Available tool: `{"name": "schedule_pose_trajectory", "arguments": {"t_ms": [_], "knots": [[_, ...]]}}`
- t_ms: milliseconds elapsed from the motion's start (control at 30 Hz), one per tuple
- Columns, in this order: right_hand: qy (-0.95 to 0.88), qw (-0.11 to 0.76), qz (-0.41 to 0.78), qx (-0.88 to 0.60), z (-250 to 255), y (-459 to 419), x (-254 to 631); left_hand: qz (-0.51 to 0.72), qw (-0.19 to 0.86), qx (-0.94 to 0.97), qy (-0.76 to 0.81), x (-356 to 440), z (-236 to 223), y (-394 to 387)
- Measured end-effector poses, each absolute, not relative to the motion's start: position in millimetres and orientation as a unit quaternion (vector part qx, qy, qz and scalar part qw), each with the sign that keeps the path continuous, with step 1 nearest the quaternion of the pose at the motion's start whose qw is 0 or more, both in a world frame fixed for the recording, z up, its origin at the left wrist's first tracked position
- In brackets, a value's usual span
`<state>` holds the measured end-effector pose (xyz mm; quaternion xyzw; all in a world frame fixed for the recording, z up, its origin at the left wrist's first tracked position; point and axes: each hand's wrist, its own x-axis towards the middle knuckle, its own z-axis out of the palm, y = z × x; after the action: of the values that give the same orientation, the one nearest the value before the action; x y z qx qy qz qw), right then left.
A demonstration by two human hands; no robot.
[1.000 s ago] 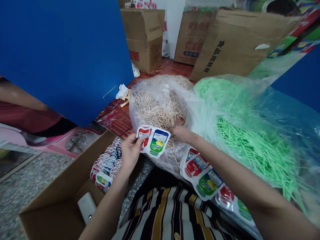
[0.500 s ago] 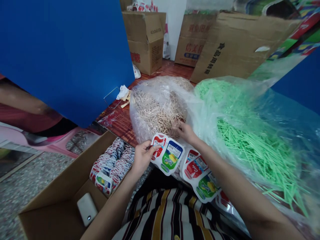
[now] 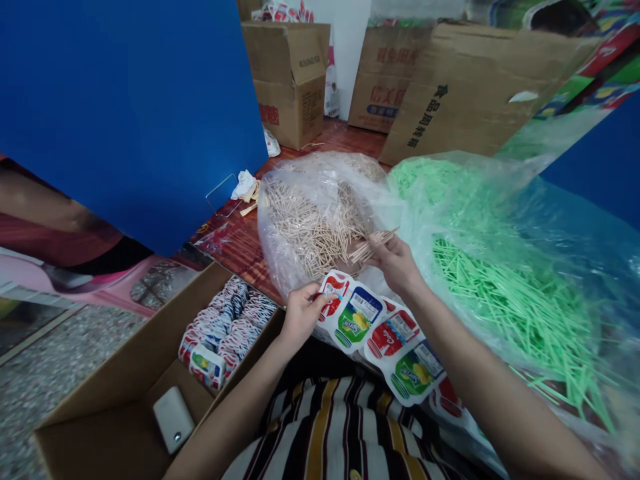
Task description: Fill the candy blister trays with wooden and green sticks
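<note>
My left hand pinches the left end of a flat printed packet with red cola and green Sprite pictures. Between the fingers of my right hand is a small bunch of thin beige sticks, just above the packet. Behind them, a clear plastic bag holds many more of these beige sticks. More printed packets lie under my right forearm, against my lap. To the right spreads a clear bag of long bright green sticks.
An open cardboard box at lower left holds rows of printed packets and a white phone-like object. A blue panel stands at left, partly covering another person's arm. Cardboard cartons line the back of the reddish table.
My right hand has come up out of the beige sticks, to the right, with a bunch in its fingers. My left hand has carried its packet slightly right.
</note>
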<state>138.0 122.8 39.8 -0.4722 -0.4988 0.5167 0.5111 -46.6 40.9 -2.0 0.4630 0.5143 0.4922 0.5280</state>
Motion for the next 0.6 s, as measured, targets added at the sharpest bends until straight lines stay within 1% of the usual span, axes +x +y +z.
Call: {"name": "schedule_pose_trajectory", "arguments": {"t_ms": [100, 233, 333, 467, 600], "knots": [[-0.491, 0.539, 0.530, -0.433, 62, 106, 136, 0.491, 0.527, 0.475, 0.505, -42, -5, 43], [-0.553, 0.505, 0.515, -0.417, 75, 86, 132, 0.484, 0.526, 0.496, 0.493, -38, -9, 44], [-0.619, 0.472, 0.457, -0.430, 72, 79, 130, 0.477, 0.487, 0.541, 0.492, -35, -10, 44], [-0.666, 0.455, 0.388, -0.445, 62, 76, 129, 0.467, 0.417, 0.600, 0.497, -33, -10, 42], [-0.650, 0.470, 0.395, -0.447, 60, 73, 124, 0.462, 0.365, 0.629, 0.508, -32, -9, 41]]}}
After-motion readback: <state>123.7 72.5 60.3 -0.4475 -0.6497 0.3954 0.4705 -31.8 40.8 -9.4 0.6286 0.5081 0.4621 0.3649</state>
